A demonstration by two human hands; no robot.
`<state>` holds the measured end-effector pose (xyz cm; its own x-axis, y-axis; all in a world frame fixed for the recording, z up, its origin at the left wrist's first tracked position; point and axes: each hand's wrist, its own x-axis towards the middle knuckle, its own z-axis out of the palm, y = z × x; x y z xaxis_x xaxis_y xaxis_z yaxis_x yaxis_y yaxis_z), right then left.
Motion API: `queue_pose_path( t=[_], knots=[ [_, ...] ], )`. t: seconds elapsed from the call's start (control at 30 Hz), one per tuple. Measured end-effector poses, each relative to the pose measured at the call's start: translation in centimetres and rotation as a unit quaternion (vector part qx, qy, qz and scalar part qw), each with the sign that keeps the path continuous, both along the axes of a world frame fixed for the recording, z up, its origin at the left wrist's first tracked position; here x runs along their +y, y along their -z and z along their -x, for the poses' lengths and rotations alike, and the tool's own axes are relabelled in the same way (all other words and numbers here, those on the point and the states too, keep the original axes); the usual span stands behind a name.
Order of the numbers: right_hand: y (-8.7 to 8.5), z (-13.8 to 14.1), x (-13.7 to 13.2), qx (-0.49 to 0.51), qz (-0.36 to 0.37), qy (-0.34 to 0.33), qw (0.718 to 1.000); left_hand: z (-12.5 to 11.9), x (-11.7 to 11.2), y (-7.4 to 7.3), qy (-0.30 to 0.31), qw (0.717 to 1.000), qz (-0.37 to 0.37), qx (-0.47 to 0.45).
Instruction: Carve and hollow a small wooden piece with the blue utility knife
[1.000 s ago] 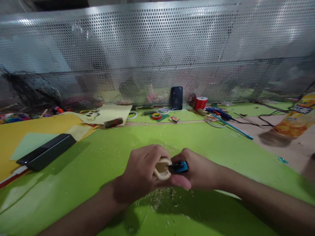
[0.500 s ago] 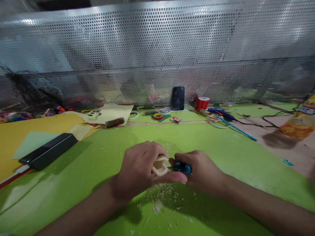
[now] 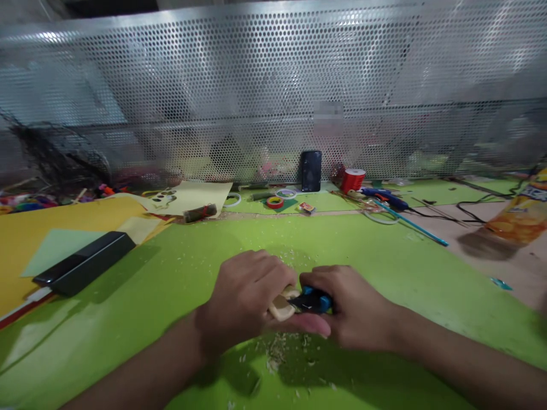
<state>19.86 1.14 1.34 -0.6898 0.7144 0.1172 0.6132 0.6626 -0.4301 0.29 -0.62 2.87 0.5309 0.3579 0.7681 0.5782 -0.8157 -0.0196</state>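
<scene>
My left hand (image 3: 245,296) is wrapped around a pale hollow piece of wood or bamboo (image 3: 282,307), of which only the open end shows. My right hand (image 3: 356,304) is closed on a small knife with a blue and black handle (image 3: 316,300), its tip against the end of the pale piece. Both hands meet low over the green sheet (image 3: 149,296) that covers the table. Pale shavings (image 3: 277,353) lie scattered on the sheet right under and around the hands.
A long black case (image 3: 81,263) lies at the left on yellow paper (image 3: 25,233). Along the back stand a phone (image 3: 310,169), a red spool (image 3: 351,179), tape rolls (image 3: 274,201), a blue glue gun (image 3: 382,197) and cables. An orange packet (image 3: 519,213) is at the right. Perforated metal screen behind.
Both hands have dropped a little toward the sheet. The pale piece has tilted, so less of its hollow end shows. The knife stays pressed against it.
</scene>
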Motion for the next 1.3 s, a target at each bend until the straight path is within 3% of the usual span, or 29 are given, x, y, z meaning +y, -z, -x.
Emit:
queue_pose_path(
  t=[0.17, 0.43, 0.7, 1.3],
  knots=[
    [-0.2, 0.1, -0.1, -0.015, 0.018, 0.019, 1.0, 0.0, 0.0, 0.0, 0.005, 1.0, 0.007, 0.006],
    [0.2, 0.0, -0.2, -0.008, -0.051, 0.046, 0.998, -0.1, 0.1, 0.3, -0.03, 1.0, -0.002, 0.006],
    [0.4, 0.1, -0.2, -0.047, -0.011, 0.06, 0.997, -0.1, 0.1, 0.5, -0.02, 1.0, 0.012, 0.004],
    [0.1, 0.2, -0.7, -0.061, 0.0, 0.071, 0.996, -0.7, -0.5, 1.2, -0.024, 0.999, -0.009, 0.036]
  ],
)
